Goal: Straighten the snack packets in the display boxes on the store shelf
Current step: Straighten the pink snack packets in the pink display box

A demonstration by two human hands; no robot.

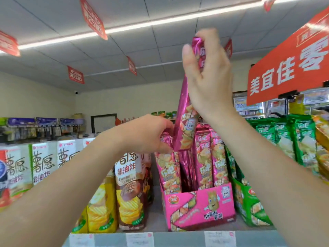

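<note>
Above shelf (178, 238), right hand (211, 81) high, fingers (211, 35) around packet (185, 120).

An open slot in the pink display box (199, 209) lies between upright packets (211, 157); a green box (249, 207) crowds its right.

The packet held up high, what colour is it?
Shiny pink, seen best in the head view; the right hand grips the packet.
</note>
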